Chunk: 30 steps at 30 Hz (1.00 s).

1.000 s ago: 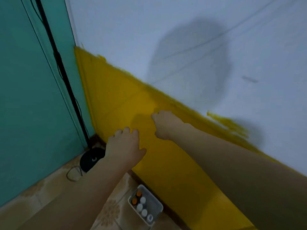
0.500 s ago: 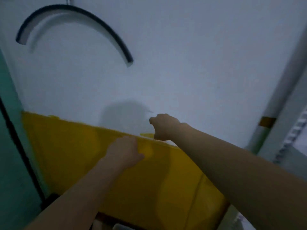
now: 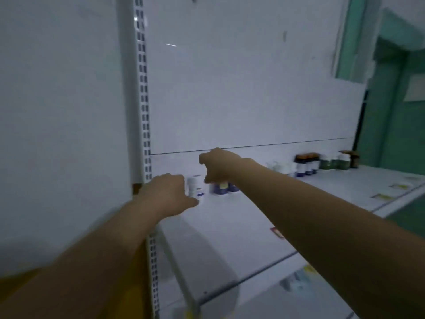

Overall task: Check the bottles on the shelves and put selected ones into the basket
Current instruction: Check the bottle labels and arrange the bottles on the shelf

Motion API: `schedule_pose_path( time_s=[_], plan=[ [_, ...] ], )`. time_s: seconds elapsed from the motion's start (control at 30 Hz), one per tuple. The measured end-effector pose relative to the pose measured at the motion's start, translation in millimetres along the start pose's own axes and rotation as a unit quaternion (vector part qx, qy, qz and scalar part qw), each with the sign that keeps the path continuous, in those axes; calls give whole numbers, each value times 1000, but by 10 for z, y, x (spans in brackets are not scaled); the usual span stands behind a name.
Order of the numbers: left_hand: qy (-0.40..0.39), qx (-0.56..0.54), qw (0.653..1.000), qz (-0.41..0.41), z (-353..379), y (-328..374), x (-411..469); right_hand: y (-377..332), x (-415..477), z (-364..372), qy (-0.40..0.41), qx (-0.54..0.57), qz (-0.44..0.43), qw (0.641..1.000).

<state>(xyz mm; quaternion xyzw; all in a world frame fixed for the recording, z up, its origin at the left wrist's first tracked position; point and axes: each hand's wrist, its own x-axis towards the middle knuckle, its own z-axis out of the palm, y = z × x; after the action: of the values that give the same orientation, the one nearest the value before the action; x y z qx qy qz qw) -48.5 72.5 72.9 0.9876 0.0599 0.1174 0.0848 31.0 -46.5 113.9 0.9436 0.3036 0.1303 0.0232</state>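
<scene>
A white bottle with a blue label (image 3: 196, 185) stands near the left end of the white shelf (image 3: 230, 226). My left hand (image 3: 166, 194) is right beside it on its left, thumb stretched out in front of its base, with no visible grip on it. Two dark blue bottles (image 3: 222, 188) stand just right of the white one. My right hand (image 3: 218, 165) hovers over them with fingers bent downward, holding nothing. Farther right along the shelf's back stand several more bottles, some dark with orange caps (image 3: 307, 165) and some green (image 3: 331, 163). The basket is out of view.
A slotted white upright (image 3: 145, 111) borders the shelf on the left, with a white and yellow wall beyond it. A lower shelf (image 3: 299, 286) shows beneath. Price tags (image 3: 381, 196) line the shelf's front edge. A green wall and door frame stand at the far right.
The view has swung right from the yellow and white wall to the shelf unit. Both hands now reach over the shelf toward the bottles. The basket on the floor has left the view.
</scene>
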Motion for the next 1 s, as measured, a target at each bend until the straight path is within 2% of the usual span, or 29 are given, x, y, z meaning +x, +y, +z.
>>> schedule_pose_path(
  time_s=[0.27,0.57,0.8,1.0],
  plan=[
    [-36,-41,982,181,611,2801,542,2728,-1500,-145,-15,-56,194,979],
    [-65,-62,931,354,1518,5534,842,5023,-2994,162,-64,-66,404,910],
    [-83,-59,896,432,2115,7197,1414,6593,-3494,437,-58,-84,486,868],
    [-89,-75,883,454,2381,8468,1983,7916,-3677,497,-52,-90,513,852]
  ],
)
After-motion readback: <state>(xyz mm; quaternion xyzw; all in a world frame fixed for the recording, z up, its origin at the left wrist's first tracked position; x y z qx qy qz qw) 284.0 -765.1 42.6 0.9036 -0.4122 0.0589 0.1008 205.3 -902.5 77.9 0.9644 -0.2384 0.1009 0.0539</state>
